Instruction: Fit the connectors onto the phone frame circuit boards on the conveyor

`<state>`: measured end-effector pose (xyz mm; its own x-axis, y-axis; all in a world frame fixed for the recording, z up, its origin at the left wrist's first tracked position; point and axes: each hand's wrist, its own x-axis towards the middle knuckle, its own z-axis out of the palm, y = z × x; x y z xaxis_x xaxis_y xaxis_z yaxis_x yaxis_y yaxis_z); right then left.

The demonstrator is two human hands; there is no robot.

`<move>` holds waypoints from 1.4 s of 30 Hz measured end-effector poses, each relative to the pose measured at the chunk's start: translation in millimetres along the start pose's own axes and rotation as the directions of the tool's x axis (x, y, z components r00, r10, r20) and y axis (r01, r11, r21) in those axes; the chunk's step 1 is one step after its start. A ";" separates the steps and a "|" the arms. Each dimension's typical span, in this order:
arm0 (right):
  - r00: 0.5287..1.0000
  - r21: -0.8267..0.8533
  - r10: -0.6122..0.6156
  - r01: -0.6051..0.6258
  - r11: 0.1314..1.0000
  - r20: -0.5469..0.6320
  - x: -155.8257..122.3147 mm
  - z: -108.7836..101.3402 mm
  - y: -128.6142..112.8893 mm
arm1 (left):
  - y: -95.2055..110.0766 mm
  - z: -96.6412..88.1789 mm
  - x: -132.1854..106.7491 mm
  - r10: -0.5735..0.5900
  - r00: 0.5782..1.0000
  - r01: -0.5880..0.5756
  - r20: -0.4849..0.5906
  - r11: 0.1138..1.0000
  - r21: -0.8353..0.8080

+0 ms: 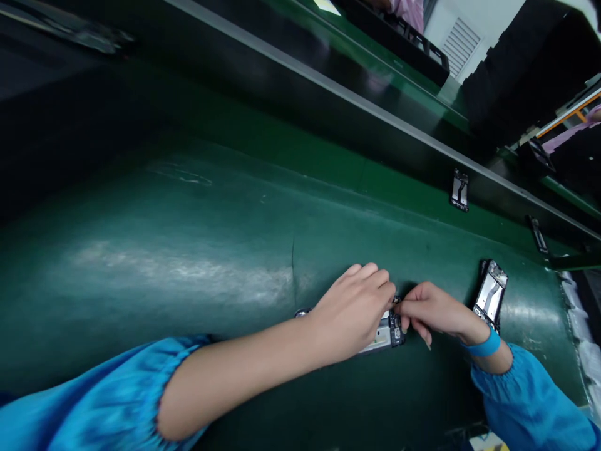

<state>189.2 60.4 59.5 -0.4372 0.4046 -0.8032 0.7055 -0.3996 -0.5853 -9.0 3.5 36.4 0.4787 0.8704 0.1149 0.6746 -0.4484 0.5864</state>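
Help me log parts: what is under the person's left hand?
Beneath the left hand lies a phone-like device: part of its silvery plate and a dark end show. A small shiny piece peeks out beside the wrist. Whatever the hand covers cannot be seen.

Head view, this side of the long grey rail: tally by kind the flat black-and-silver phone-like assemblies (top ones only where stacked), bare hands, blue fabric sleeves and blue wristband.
Phone-like assemblies: 4
Bare hands: 2
Blue fabric sleeves: 2
Blue wristband: 1
Total: 9
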 end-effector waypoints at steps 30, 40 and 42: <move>0.589 -0.703 -0.782 0.469 0.536 -0.204 -44.4 40.0 25.9 | -10.7 -9.0 -39.8 0.227 0.974 -0.224 -0.022 0.969 0.105; 0.504 -0.618 -0.792 0.514 0.595 -0.344 -11.7 18.5 34.3 | -13.7 -5.3 -37.7 0.190 0.981 -0.193 0.031 0.973 0.129; 0.502 -0.636 -0.801 0.510 0.579 -0.327 -7.0 20.4 36.6 | -13.8 -5.2 -37.3 0.185 0.982 -0.189 0.045 0.974 0.128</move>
<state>206.7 26.2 41.5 -0.6019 0.7921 0.1019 0.5403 0.4979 -0.6784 -39.1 -21.8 28.2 0.6202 0.7623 0.1849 0.6380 -0.6274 0.4464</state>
